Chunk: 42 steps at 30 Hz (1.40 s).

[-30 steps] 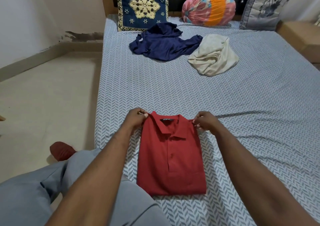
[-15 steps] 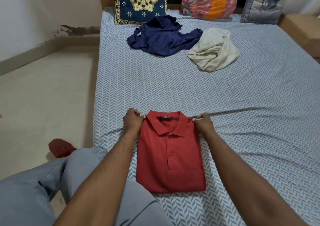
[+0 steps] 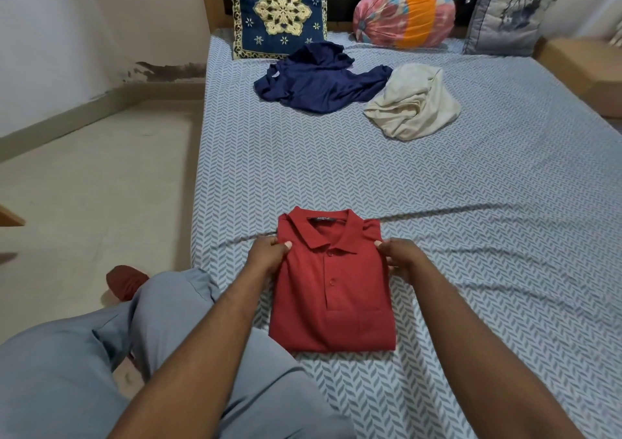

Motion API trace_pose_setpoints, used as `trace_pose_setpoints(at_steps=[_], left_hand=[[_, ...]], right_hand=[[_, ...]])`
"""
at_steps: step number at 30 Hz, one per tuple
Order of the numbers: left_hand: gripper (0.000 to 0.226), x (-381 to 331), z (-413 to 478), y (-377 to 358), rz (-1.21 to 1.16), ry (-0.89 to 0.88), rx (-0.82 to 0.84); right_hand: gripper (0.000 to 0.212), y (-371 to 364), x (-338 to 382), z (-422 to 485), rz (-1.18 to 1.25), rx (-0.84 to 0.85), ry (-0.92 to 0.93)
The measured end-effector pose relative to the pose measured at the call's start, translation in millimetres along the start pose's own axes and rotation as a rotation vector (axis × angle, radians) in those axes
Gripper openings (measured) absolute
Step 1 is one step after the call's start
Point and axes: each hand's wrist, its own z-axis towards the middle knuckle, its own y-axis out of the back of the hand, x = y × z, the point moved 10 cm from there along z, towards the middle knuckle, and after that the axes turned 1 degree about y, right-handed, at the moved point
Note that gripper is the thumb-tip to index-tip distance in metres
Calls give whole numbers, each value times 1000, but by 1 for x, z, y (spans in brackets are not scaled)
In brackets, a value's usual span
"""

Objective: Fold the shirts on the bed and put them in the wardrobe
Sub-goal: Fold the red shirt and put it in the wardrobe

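Both hands have shifted from the shoulder corners down to the side edges, below the collar. Left hand (image 3: 267,257) and right hand (image 3: 402,259) each pinch an edge of the folded red polo shirt (image 3: 331,294), thumb on top and fingers curled at the edge. The shirt lies flat near the bed's (image 3: 488,236) near edge. A navy shirt (image 3: 316,85) and a cream shirt (image 3: 415,107) lie crumpled side by side farther up.
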Motion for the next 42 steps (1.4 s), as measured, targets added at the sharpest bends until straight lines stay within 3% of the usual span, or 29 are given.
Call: trace_pose_setpoints(at_steps=[1, 3, 6, 9, 14, 18, 23, 26, 29, 35, 38, 42], left_hand=[[17, 7, 1, -3, -98, 52, 15], [26, 19, 6, 3, -66, 83, -28], [39, 16, -2, 24, 182, 5, -163], [47, 21, -14, 28, 385, -4, -148], [28, 45, -30, 4, 79, 169, 55], [21, 45, -36, 8, -14, 210, 39], [52, 54, -46, 17, 235, 118, -57], [46, 52, -55, 1, 451, 61, 20], [44, 56, -56, 2, 502, 107, 37], [43, 65, -68, -8, 812, 43, 142], [38, 65, -71, -9, 894, 67, 161], [43, 34, -60, 17, 668, 24, -82]], right_hand=[[26, -3, -2, -1, 18, 2, -12], [26, 4, -4, 2, -70, -91, 37], [40, 20, -18, 7, -133, -225, 82], [49, 26, -34, -6, -99, -275, 87], [28, -6, -43, -33, 65, -103, -10], [36, -8, -49, -45, 153, -54, -78], [36, 0, -59, -70, -68, -57, -8], [27, -11, -70, -77, -46, 6, 21], [26, -14, -74, -90, 54, 13, 23], [20, -8, -73, -104, -358, 83, 152], [31, 3, -67, -91, -358, 7, 138], [34, 25, -27, -61, -282, -212, 233]])
